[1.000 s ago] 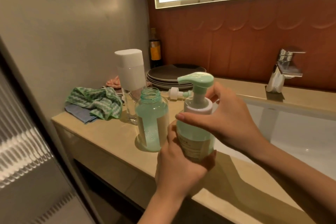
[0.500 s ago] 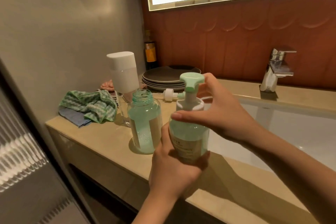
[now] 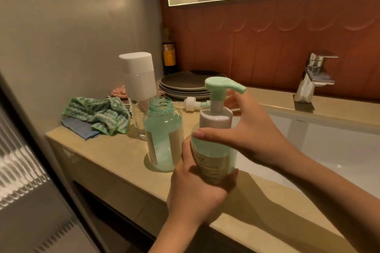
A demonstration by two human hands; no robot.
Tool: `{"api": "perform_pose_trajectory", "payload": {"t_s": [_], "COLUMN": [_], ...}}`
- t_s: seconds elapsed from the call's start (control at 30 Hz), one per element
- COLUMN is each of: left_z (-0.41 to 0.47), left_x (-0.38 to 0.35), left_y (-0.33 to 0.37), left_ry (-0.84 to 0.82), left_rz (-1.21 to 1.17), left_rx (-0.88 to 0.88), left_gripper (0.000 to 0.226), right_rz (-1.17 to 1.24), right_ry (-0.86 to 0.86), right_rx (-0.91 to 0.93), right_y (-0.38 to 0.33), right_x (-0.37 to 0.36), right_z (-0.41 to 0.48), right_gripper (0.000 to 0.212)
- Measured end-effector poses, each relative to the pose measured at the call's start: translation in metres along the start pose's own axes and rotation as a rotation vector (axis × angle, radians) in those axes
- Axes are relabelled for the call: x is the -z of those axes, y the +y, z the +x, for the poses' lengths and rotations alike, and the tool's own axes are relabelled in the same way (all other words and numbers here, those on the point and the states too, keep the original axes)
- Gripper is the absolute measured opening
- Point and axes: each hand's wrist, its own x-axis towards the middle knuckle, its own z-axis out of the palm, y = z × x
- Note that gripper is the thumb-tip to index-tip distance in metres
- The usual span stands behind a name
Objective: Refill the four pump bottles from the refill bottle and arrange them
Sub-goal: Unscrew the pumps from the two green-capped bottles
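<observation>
A clear pump bottle of pale green liquid with a white collar and green pump head is held over the counter's front edge. My left hand grips its lower body from below. My right hand curls round its white collar, thumb across the front. Just to the left stands a second green bottle, uncapped, on the counter. Its loose pump lies behind it. A tall white-topped dispenser stands further back left.
The beige counter carries a green and blue cloth pile at left, stacked dark plates and a dark bottle at the back. A white sink basin and chrome tap lie to the right.
The pump head has turned from pointing left to pointing right as my right hand twisted at the collar. Both hands stay on the bottle.
</observation>
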Motion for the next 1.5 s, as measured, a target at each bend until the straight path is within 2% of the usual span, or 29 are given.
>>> {"api": "perform_pose_trajectory", "payload": {"t_s": [0.07,0.13,0.3,0.4,0.5,0.57,0.67,0.73,0.8,0.9,1.03,1.1,1.23,1.33,1.4,1.5], "left_z": [-0.001,-0.001,-0.001,-0.001,-0.001,-0.001,-0.001,-0.002,-0.002,-0.002,-0.002,-0.001,-0.002,-0.002,-0.003,-0.003], "left_x": [0.0,0.0,-0.001,-0.001,0.0,0.0,0.0,0.0,-0.001,-0.001,-0.001,-0.002,-0.001,-0.001,-0.001,-0.002], "left_y": [0.0,-0.001,-0.001,0.0,0.001,0.002,0.003,0.001,-0.001,-0.002,-0.001,-0.001,0.001,0.002,0.0,-0.002], "left_ry": [0.008,0.007,0.005,0.011,-0.002,-0.007,-0.003,0.007,0.013,0.011,0.013,0.019,0.016,0.029,0.04,0.038], "left_rz": [0.041,0.061,0.052,0.049,0.031,0.015,0.017,0.034,0.042,0.039,0.04,0.033,-0.009,0.015,0.049,0.065], "left_rx": [-0.013,-0.012,0.014,0.009,0.004,0.015,0.017,-0.002,-0.02,-0.018,-0.022,-0.019,0.023,0.023,0.012,0.021], "left_gripper": [0.089,0.089,0.086,0.089,0.09,0.09,0.09,0.091,0.09,0.088,0.09,0.088,0.087,0.088,0.087,0.079], "right_rz": [-0.014,0.015,0.256,0.369,0.248,0.117,0.043,0.026,0.066,0.161,0.277,0.281,0.076,-0.025,-0.021,0.105], "right_ry": [0.036,-0.008,-0.408,-0.502,-0.41,-0.238,-0.018,0.031,-0.059,-0.283,-0.415,-0.405,-0.177,-0.045,-0.064,-0.28], "right_rx": [0.01,0.011,0.015,-0.025,-0.042,-0.05,-0.042,-0.016,0.017,0.095,0.055,0.027,-0.039,0.021,0.066,0.068], "right_y": [0.003,0.007,0.017,0.016,0.01,0.006,0.005,0.007,0.01,0.014,0.013,0.012,0.002,0.0,0.002,0.008], "right_x": [0.0,0.007,0.026,0.026,0.017,0.009,-0.003,-0.002,0.006,0.017,0.021,0.017,0.004,-0.002,0.002,0.013], "right_z": [0.001,0.006,0.012,0.009,0.007,0.005,0.001,0.002,0.005,0.009,0.007,0.006,0.002,0.0,0.001,0.008], "right_gripper": [0.066,0.059,0.05,0.048,0.048,0.057,0.072,0.065,0.051,0.035,0.035,0.042,0.053,0.063,0.054,0.036]}}
